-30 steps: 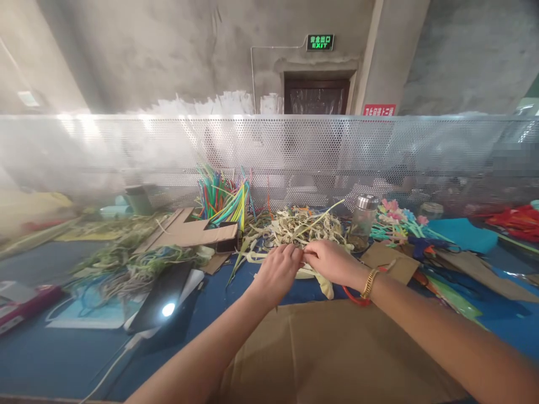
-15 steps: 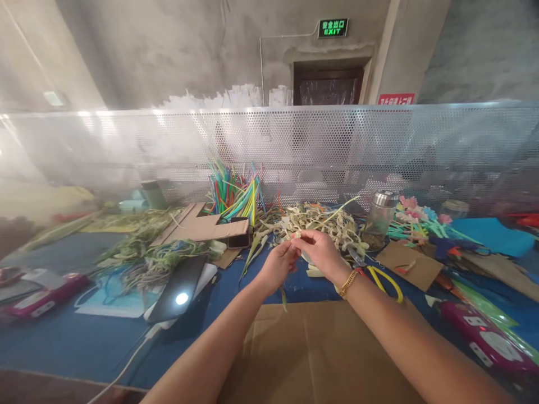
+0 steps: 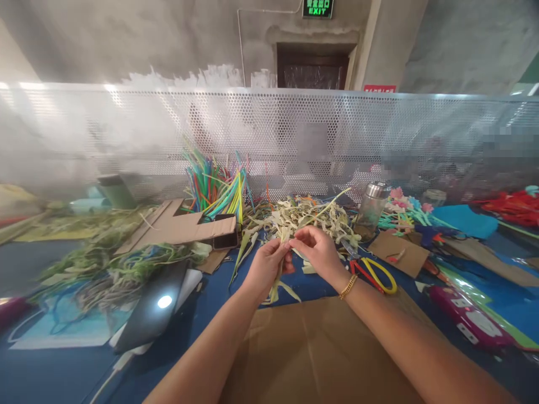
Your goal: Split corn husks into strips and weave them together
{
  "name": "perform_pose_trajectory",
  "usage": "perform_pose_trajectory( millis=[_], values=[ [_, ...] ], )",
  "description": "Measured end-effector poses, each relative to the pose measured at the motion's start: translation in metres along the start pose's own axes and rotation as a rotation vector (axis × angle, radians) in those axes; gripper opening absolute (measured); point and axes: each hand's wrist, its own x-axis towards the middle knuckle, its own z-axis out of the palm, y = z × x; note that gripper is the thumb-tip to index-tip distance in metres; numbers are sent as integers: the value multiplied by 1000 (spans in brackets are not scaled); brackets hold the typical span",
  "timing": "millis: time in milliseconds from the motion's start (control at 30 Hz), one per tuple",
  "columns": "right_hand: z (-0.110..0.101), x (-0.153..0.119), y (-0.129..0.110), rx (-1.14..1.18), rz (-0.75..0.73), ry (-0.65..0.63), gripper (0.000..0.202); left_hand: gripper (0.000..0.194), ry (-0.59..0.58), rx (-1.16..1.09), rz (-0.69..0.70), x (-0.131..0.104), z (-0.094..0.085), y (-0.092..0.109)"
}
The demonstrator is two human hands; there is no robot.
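Observation:
In front of me, my left hand (image 3: 267, 266) is closed around a bundle of pale green husk strips (image 3: 273, 292), which look like dried leaf. Their loose ends hang below its fingers, and a little of the bundle shows above the thumb. My right hand (image 3: 318, 252), with a gold bracelet (image 3: 348, 286) at the wrist, meets the left thumb in a pinch at the bundle's upper part. What lies between those fingertips is too small to make out clearly. Just beyond both hands is a heap of similar strips (image 3: 311, 216).
Scissors (image 3: 379, 276) with red and yellow handles and a glass jar (image 3: 373, 210) are on the right. Cut cardboard (image 3: 168, 227), coloured stems (image 3: 219, 185), a phone (image 3: 154, 308) and green fibres (image 3: 147, 261) lie left. A perforated metal screen (image 3: 261, 129) rises behind.
My view has tilted down and turned right. More strips now hang below my left hand. My hands remain together at the fingertips, with the right fingers a little more spread from the left.

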Motion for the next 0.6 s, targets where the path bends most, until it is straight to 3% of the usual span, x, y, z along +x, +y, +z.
perform_pose_trajectory(
  millis=[200,400,600],
  values=[
    [6,-5,-1,-49,-10,12,17,34,-21,19,49,1,1,-2],
    [10,-7,8,151,44,43,16,34,-50,-44,59,1,-1,-8],
    [10,-12,5,258,53,-125,18,34,-44,14,135,4,-4,-11]
  ],
)
